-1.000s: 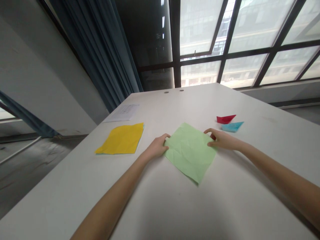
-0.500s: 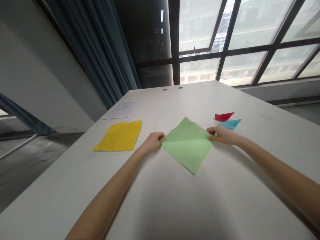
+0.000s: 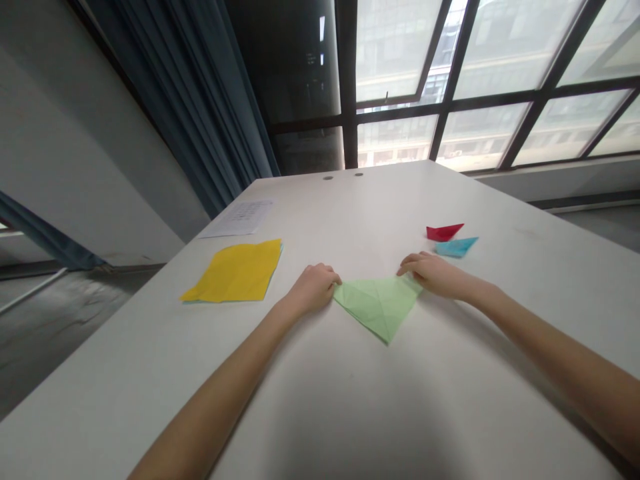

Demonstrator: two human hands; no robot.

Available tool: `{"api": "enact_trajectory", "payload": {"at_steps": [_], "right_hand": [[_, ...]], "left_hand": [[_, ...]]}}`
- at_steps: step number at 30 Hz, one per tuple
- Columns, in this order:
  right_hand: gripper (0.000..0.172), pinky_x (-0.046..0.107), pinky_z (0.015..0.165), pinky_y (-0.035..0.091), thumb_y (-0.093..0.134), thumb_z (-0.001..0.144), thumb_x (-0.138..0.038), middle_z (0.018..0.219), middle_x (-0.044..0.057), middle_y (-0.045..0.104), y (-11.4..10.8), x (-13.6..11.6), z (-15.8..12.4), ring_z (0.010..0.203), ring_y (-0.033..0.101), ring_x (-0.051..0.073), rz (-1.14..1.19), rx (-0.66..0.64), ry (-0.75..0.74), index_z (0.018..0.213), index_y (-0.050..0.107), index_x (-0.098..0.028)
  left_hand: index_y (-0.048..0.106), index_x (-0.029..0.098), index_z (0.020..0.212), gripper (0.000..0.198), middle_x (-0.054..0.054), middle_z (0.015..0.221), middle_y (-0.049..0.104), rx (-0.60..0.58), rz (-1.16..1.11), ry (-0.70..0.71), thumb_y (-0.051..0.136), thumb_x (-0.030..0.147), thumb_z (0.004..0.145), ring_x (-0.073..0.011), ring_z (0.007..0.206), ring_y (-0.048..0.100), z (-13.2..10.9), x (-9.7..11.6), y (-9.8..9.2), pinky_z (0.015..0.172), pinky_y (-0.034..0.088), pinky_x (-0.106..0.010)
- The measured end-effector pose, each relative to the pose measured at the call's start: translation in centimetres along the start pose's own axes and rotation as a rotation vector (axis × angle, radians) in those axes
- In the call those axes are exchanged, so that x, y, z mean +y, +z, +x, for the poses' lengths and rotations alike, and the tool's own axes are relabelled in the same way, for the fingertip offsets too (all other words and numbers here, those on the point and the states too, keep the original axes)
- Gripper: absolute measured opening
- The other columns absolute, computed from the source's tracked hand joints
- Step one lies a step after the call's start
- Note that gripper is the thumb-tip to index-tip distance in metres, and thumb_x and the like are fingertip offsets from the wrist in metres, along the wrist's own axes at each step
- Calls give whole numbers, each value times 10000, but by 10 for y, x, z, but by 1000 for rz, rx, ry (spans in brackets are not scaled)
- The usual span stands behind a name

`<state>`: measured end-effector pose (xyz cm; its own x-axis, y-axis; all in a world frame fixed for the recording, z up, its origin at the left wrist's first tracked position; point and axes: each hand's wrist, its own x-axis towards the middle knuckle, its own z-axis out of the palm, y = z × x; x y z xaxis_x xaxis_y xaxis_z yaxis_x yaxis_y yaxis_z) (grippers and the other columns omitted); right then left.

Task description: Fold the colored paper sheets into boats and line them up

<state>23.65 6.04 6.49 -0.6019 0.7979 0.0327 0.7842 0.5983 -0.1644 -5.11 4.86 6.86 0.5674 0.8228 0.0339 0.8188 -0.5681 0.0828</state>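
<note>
A green sheet of paper (image 3: 384,307) lies folded into a triangle on the white table, its point toward me and its straight folded edge away from me. My left hand (image 3: 316,288) grips the paper's left corner with closed fingers. At the opposite end, my right hand (image 3: 434,275) has its fingers bent over the right corner, thumb and fingertips on the fold. Just beyond that hand rest a blue folded paper piece (image 3: 456,247) and a red folded paper piece (image 3: 445,233).
To the left lies a yellow paper stack (image 3: 235,272) with a blue edge showing beneath. A printed sheet (image 3: 239,219) is behind it near the left edge of the white table (image 3: 320,407). A blue curtain (image 3: 200,100) and windows stand beyond.
The green paper has gone from a flat diamond to a triangle, its far half folded toward me. Both hands have shifted slightly inward along its corners.
</note>
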Motion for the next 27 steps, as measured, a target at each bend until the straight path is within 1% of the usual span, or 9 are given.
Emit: {"api": "enact_trajectory", "payload": {"at_steps": [2,5,8,10,14,20,23,25,27], "right_hand": [[372,406,938,386,377,851,-217,1191,117,563,4,-15,-1,1090,504,252,30,36,-39,1163,574,-173],[528,438,1020,309,351,882,-399,1371,145,398,16,-34,-5,1243,374,270,68,-9,-62,1338,383,-135],[639,502,1051,232,288,883,-497,1451,142,238,28,-44,-8,1328,212,292,95,-102,-41,1406,237,-133],[663,540,1050,192,272,876,-531,1467,130,178,33,-46,-9,1341,149,299,109,-140,-11,1420,187,-162],[750,569,1047,135,281,837,-604,1475,141,107,32,-46,-9,1342,75,312,129,-230,69,1429,137,-167],[1053,602,1025,121,445,659,-737,1467,206,39,17,-30,-16,1332,26,360,77,-368,194,1430,84,-118],[1135,628,1007,123,527,594,-730,1462,231,48,12,-17,-20,1330,17,381,30,-415,216,1428,82,-100],[1133,635,1002,126,572,574,-703,1464,226,69,10,-10,-20,1329,31,394,0,-411,232,1426,119,-109],[1076,636,995,158,601,576,-667,1466,205,126,8,-5,-19,1324,91,407,1,-341,216,1419,178,-150]], "left_hand": [[611,190,1065,355,-68,1092,619,10,-15,20,348,161,827,-196,1011,537,-1,19,2,898,394,-324],[412,141,1295,457,-104,1357,423,-22,-63,60,297,332,896,-208,1239,379,-2,40,12,1023,292,-344],[197,130,1399,582,-103,1473,198,-143,-84,27,236,434,904,-228,1344,197,-5,49,22,1063,218,-409],[129,148,1415,608,-83,1491,119,-205,-76,13,215,462,901,-227,1366,112,-7,50,26,1074,179,-442],[89,146,1422,654,-87,1494,52,-256,-58,-42,207,505,888,-242,1372,39,-9,49,25,1076,157,-474],[101,59,1411,886,-193,1469,4,-351,-32,-315,287,662,789,-359,1350,42,-14,45,14,1023,201,-557],[132,59,1406,906,-220,1460,26,-378,-9,-369,324,672,767,-375,1345,63,-16,41,10,1002,210,-583],[137,65,1405,899,-217,1461,25,-386,-4,-366,318,672,768,-372,1346,69,-16,40,9,997,210,-589],[141,71,1405,896,-213,1462,27,-385,-3,-352,319,674,766,-368,1347,78,-17,38,9,997,209,-588]]}}
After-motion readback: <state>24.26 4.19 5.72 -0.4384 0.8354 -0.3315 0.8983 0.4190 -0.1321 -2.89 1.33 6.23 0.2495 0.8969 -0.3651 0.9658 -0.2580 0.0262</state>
